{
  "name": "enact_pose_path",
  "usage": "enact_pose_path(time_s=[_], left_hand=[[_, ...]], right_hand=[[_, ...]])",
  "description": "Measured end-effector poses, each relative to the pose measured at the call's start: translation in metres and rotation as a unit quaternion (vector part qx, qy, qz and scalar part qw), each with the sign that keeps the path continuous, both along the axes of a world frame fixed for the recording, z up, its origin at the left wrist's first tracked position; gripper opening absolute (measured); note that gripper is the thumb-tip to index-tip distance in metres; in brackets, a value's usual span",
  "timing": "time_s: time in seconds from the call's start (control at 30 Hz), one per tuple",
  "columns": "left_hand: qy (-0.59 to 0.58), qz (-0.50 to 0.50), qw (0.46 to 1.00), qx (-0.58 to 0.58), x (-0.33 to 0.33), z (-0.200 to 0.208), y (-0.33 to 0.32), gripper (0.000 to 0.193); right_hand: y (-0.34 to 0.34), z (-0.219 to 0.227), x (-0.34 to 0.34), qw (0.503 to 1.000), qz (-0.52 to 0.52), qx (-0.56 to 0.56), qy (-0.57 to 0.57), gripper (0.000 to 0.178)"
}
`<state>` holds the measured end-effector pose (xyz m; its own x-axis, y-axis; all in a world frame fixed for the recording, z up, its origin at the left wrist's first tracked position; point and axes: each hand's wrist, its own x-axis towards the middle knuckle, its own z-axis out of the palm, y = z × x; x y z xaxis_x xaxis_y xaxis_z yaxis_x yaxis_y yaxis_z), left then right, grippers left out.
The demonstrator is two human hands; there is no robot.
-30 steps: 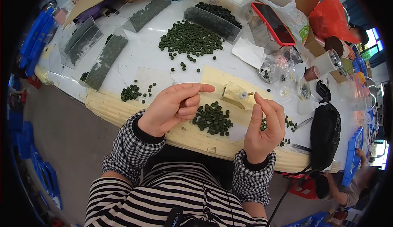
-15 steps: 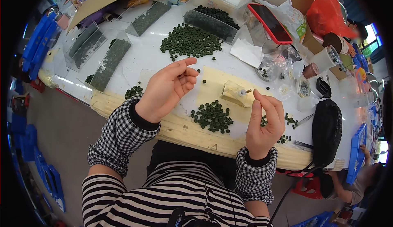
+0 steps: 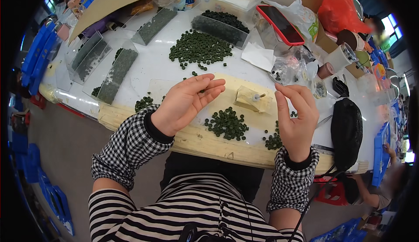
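Small dark-green round pieces (image 3: 227,123) lie in a loose pile at the centre of the frame, just behind the cream padded table edge (image 3: 218,148). Left of this pile, the left hand (image 3: 185,104), cuffed by a black-and-white checked sleeve cover (image 3: 126,141), is raised with its fingers stretched out and loosely parted; a dark-green piece shows between them, but whether they touch it cannot be told. Right of centre, the right hand (image 3: 301,115) is raised with thumb and forefinger tips close together; whether they pinch anything cannot be told. Between the hands, beyond the pile, sits a cream tape-wrapped block (image 3: 248,98) with a thin brownish pin (image 3: 261,95) jutting from it. Farther back, at upper centre, a broad heap of dark-green pieces (image 3: 200,48) spreads before a clear plastic bin (image 3: 218,27) filled with more. A folded white tissue (image 3: 258,56) lies right of the heap, and beyond it, toward the upper right, a red-cased phone (image 3: 279,24) rests tilted.
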<state>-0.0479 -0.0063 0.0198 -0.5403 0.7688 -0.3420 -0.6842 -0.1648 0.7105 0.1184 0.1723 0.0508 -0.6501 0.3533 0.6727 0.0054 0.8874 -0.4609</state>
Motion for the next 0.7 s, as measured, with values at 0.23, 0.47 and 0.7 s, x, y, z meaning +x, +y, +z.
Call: enact_pose_path(time_s=[0.23, 0.47, 0.7], left_hand=[[-0.04, -0.108, 0.987, 0.114, 0.016, 0.003, 0.016, 0.032], [-0.075, -0.123, 0.982, 0.125, 0.014, -0.005, 0.024, 0.03], [-0.053, -0.129, 0.986, 0.087, 0.017, -0.002, 0.021, 0.026]], right_hand=[[0.005, -0.007, -0.008, 0.994, 0.016, 0.023, -0.106, 0.015], [0.007, -0.015, -0.01, 0.995, 0.026, -0.019, -0.097, 0.011], [-0.011, 0.002, -0.002, 0.985, 0.007, -0.146, 0.096, 0.01]])
